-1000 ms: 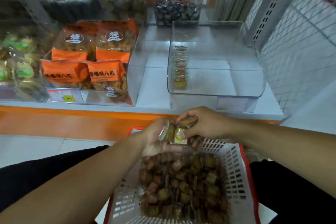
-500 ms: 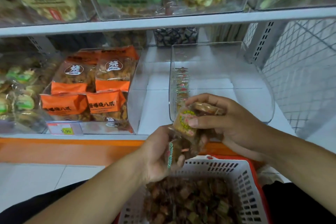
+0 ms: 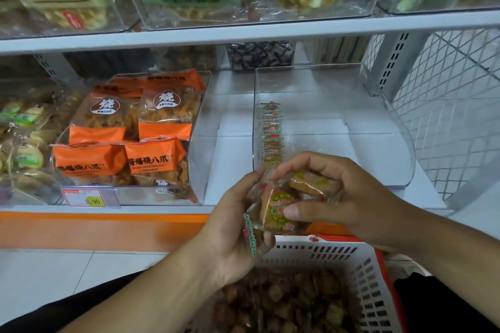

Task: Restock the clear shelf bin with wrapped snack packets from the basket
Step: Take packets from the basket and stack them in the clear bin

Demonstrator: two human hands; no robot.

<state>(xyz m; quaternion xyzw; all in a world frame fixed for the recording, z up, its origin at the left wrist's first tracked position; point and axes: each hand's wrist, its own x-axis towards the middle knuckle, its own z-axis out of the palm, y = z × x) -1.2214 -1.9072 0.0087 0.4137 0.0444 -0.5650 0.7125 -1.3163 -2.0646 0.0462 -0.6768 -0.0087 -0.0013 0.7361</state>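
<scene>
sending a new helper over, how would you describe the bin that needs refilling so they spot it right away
Look at the lower white shelf, below the shelf with green bags. The clear bin sits at its right end, beside the wire mesh side panel. Unlike the bin of orange packets to its left, it holds only one thin row of snack packets along its left wall.

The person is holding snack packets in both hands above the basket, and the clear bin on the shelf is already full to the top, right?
Not quite. The head view shows the clear bin nearly empty, with one row of packets along its left wall.
</scene>
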